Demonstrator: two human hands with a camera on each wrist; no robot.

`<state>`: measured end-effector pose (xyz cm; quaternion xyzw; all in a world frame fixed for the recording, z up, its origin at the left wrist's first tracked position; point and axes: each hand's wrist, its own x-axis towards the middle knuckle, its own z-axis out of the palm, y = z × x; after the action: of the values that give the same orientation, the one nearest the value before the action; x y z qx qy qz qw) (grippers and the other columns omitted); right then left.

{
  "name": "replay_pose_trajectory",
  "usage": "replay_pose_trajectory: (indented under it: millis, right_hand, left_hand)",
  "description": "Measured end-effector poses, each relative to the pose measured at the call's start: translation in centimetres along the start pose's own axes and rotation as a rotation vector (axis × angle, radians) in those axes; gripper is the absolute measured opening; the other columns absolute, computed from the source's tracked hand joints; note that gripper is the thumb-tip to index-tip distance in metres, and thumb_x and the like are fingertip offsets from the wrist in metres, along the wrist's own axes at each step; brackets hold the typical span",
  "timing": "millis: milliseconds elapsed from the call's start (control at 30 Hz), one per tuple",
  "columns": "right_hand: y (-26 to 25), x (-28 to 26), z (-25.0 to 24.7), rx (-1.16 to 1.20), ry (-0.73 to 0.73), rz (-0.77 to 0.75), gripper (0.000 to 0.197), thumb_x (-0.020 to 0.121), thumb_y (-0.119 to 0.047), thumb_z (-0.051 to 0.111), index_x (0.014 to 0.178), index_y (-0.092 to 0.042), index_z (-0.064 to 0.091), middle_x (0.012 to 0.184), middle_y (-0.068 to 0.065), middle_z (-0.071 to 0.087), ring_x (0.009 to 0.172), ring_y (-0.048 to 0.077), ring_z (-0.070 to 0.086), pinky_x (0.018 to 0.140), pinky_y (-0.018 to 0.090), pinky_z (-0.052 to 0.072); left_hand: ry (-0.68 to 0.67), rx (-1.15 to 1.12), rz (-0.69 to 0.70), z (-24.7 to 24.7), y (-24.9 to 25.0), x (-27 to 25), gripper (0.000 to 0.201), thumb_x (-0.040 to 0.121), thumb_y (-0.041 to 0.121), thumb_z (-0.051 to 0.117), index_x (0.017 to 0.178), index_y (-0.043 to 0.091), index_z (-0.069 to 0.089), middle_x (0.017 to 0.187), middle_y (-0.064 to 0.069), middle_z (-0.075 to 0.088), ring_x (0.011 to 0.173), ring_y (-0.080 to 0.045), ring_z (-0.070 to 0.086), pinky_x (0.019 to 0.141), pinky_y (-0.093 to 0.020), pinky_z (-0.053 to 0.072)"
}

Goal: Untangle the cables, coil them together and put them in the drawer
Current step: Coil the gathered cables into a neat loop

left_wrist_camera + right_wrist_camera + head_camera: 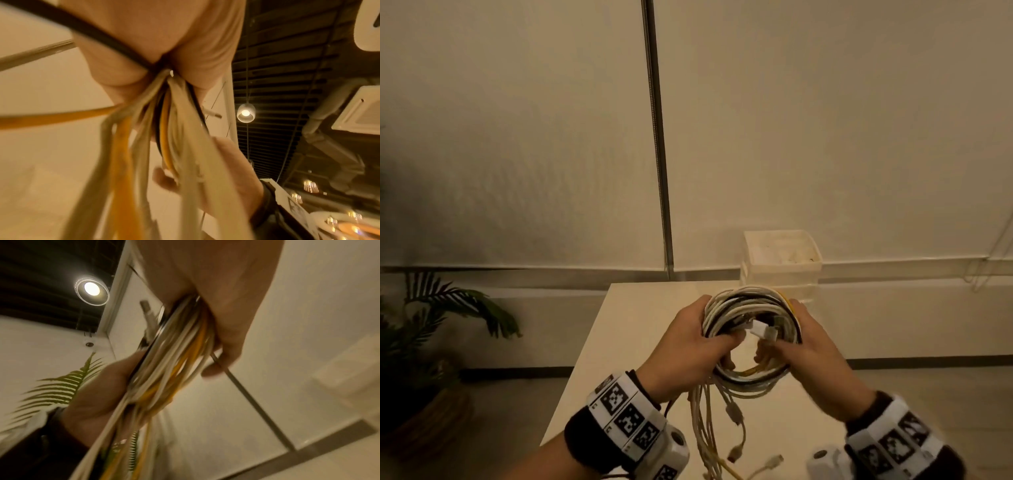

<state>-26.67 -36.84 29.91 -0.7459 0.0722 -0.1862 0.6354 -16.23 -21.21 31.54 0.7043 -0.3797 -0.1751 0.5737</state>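
Observation:
A round coil of white, yellow and black cables (751,308) is held up above the white table (633,325). My left hand (693,337) grips its left side, thumb inside the ring. My right hand (810,342) grips the right side, thumb by a white plug (760,329) that sticks into the middle. Several loose ends with connectors (734,416) hang down from the coil's bottom. The left wrist view shows the bundle (174,129) pinched in the left palm; the right wrist view shows the strands (180,350) running under the right hand's fingers. No drawer can be made out.
A white plastic box unit (780,260) stands at the table's far right corner. A potted plant (424,329) is on the floor to the left. A wall with a dark vertical strip (659,154) rises behind the table.

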Motion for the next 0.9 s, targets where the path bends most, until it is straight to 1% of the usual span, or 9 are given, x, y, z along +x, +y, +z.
replay_pose_trajectory:
  millis: [67,167,267,333,467,600,700,800,900]
  right_hand:
    - [-1.5,-0.1,-2.3,-0.26,-0.268,0.065,0.076,0.069,-0.028,0.079,0.133,-0.038,0.039,0.121,-0.016,0.06,0.111,0.011,0.059,0.092,0.039,0.054]
    - [-6.0,0.2,-3.9,-0.649,-0.328,0.033,0.112,0.057,-0.061,0.081,0.144,-0.048,0.013,0.143,-0.024,0.034,0.13,-0.001,0.037,0.111,0.031,0.035]
    - [-8.2,1.7,-1.6,-1.01,-0.395,-0.153,0.112,0.062,-0.055,0.081,0.149,-0.031,0.014,0.146,-0.013,0.032,0.132,0.004,0.034,0.108,0.021,0.031]
    - [-7.7,2.8,0.2,-1.121,-0.445,-0.165,0.097,0.066,-0.042,0.082,0.144,-0.025,0.026,0.135,-0.003,0.051,0.116,0.013,0.052,0.096,0.026,0.047]
    - [-6.7,3.2,0.3,-1.005,-0.396,-0.13,0.083,0.066,-0.025,0.082,0.135,-0.03,0.034,0.109,-0.003,0.067,0.09,0.013,0.066,0.077,0.033,0.058]
    - [-6.2,2.7,0.1,-0.759,-0.378,-0.138,0.091,0.066,-0.016,0.079,0.137,-0.04,0.029,0.098,-0.007,0.069,0.08,0.007,0.068,0.071,0.029,0.059]
    - [-5.8,2.7,0.2,-0.665,-0.298,-0.096,0.086,0.067,-0.006,0.075,0.137,-0.036,0.036,0.092,-0.008,0.068,0.07,0.004,0.067,0.061,0.023,0.055]
    - [-5.3,2.7,0.0,-0.587,-0.181,-0.022,0.069,0.067,-0.001,0.07,0.129,-0.027,0.051,0.089,-0.002,0.071,0.065,0.013,0.069,0.063,0.035,0.06]
    - [-4.9,2.7,0.2,-0.505,-0.072,-0.05,0.041,0.068,0.0,0.068,0.103,-0.021,0.067,0.081,0.002,0.073,0.066,0.019,0.069,0.066,0.043,0.058]
  left_hand:
    - [-0.024,0.109,0.025,-0.5,0.1,0.5,0.02,0.085,0.007,0.065,0.103,0.01,0.058,0.083,-0.015,0.066,0.061,-0.025,0.066,0.062,-0.043,0.06]
    - [-0.106,0.372,0.077,-0.3,0.2,1.1,0.019,0.083,0.017,0.065,0.099,0.014,0.056,0.084,-0.006,0.066,0.068,-0.02,0.066,0.066,-0.045,0.058]
    - [-0.17,0.547,0.142,0.3,0.8,1.5,0.027,0.081,0.021,0.065,0.105,0.014,0.056,0.092,-0.003,0.068,0.08,-0.018,0.064,0.073,-0.044,0.053]
    - [-0.204,0.562,0.154,0.4,1.5,2.1,0.038,0.075,0.016,0.066,0.112,0.01,0.056,0.1,-0.006,0.07,0.088,-0.022,0.066,0.077,-0.043,0.054]
    - [-0.212,0.546,0.156,-0.4,2.3,2.2,0.047,0.074,0.014,0.075,0.118,0.016,0.056,0.103,-0.001,0.071,0.088,-0.016,0.068,0.078,-0.038,0.057]
    - [-0.178,0.36,0.082,-0.6,2.3,1.8,0.056,0.071,0.008,0.078,0.109,0.024,0.042,0.086,-0.003,0.07,0.066,-0.017,0.071,0.059,-0.033,0.06]
    - [-0.189,0.235,0.01,-1.8,1.7,1.7,0.058,0.069,0.006,0.079,0.11,0.027,0.044,0.085,-0.009,0.072,0.071,-0.023,0.072,0.063,-0.039,0.061]
    - [-0.245,0.144,-0.069,-2.5,0.8,1.2,0.052,0.072,0.006,0.08,0.112,0.021,0.05,0.088,-0.01,0.072,0.073,-0.019,0.07,0.068,-0.034,0.06]
    - [-0.115,0.052,-0.009,-1.5,0.0,0.7,0.043,0.072,0.003,0.08,0.108,0.014,0.059,0.085,-0.01,0.072,0.076,-0.021,0.072,0.072,-0.04,0.061]
